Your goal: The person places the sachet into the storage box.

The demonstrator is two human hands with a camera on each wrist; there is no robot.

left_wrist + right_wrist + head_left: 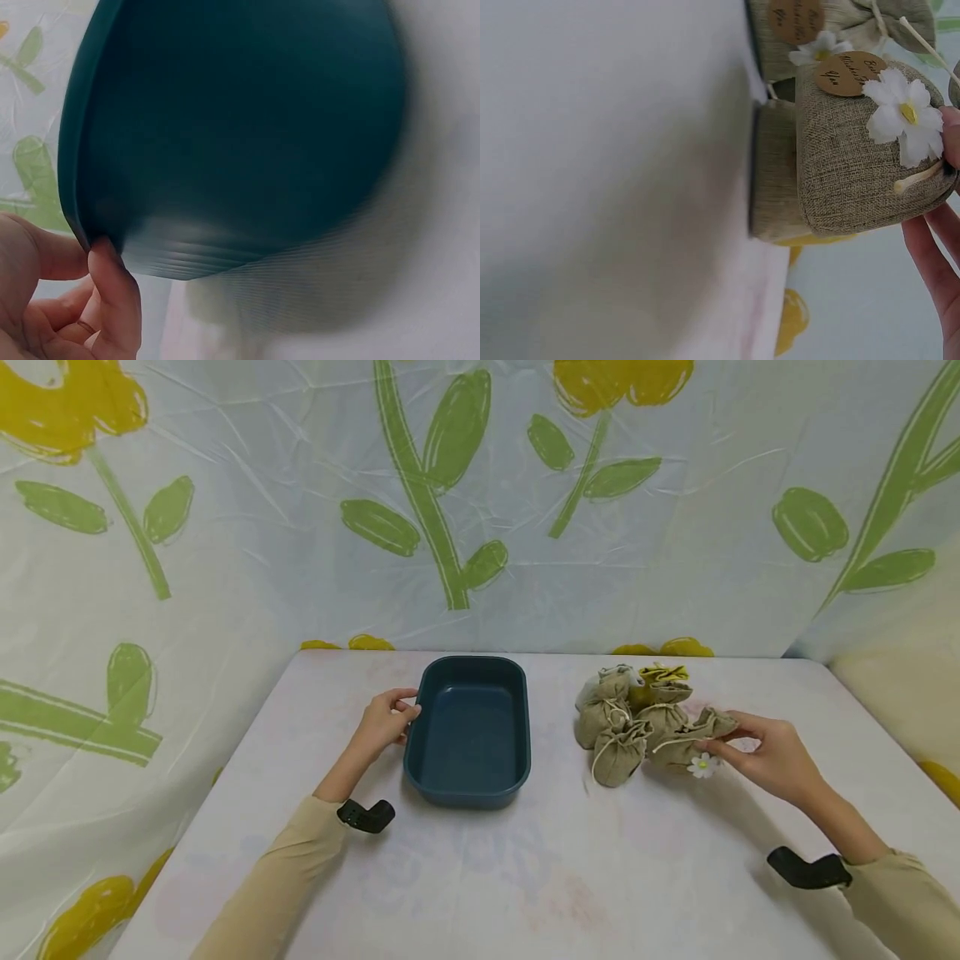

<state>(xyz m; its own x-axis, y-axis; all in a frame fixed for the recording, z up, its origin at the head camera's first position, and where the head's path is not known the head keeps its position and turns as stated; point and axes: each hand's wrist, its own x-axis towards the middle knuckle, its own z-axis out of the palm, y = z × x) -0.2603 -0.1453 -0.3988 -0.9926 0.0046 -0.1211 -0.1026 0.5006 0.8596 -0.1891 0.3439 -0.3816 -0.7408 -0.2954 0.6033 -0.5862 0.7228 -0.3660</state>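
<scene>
A dark teal rectangular tub (468,739) with rounded corners stands on the table, nothing inside it. My left hand (384,727) pinches the tub's left rim between thumb and fingers, as the left wrist view also shows. On the right, my right hand (778,762) grips the gathered neck of a burlap sachet (840,169). That sachet bears a white fabric flower (906,116) and a round brown tag (847,73). In the head view it is at the near right of the sachet cluster; whether it touches the table I cannot tell.
Several more drawstring sachets (618,758) crowd together left of my right hand, mostly tan, with a yellow one (656,675) and a pale grey one (587,695) behind. The white table (480,885) meets a flower-printed cloth (300,527) at its back edge.
</scene>
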